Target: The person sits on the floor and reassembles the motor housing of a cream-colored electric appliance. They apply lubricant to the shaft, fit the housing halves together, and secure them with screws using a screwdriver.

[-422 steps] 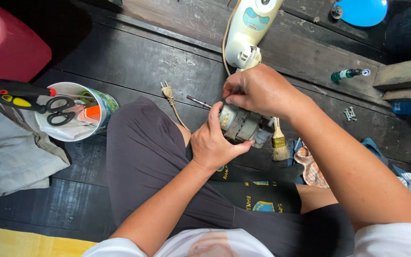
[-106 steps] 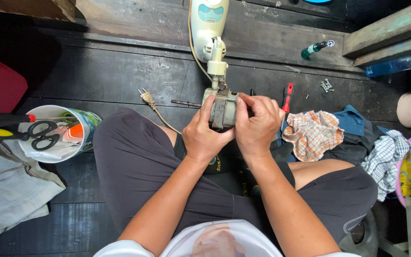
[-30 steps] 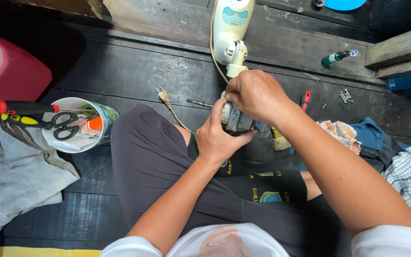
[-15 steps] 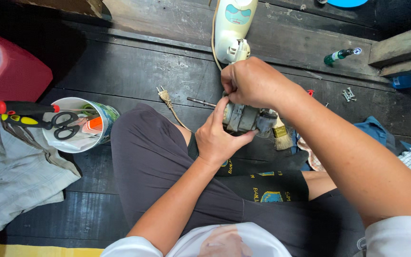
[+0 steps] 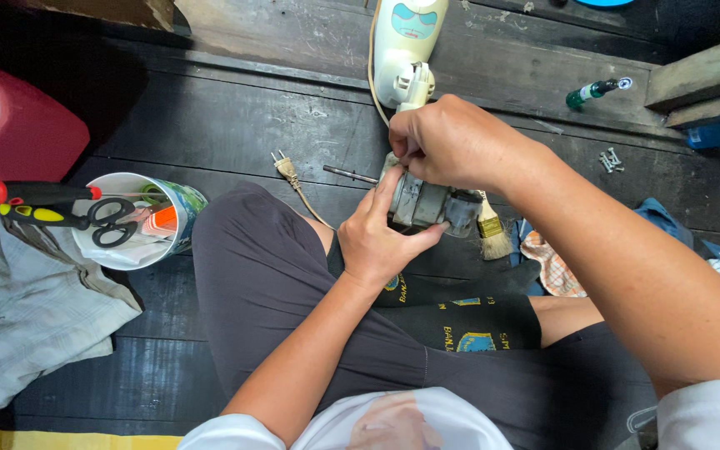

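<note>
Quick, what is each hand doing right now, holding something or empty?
Left hand: closed around the grey motor, holding it from below.
Right hand: curled over the motor's top end, fingers pinching there; what they pinch cannot be told.

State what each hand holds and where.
Left hand cradles the small grey motor from its near side; right hand grips its far top end.
</note>
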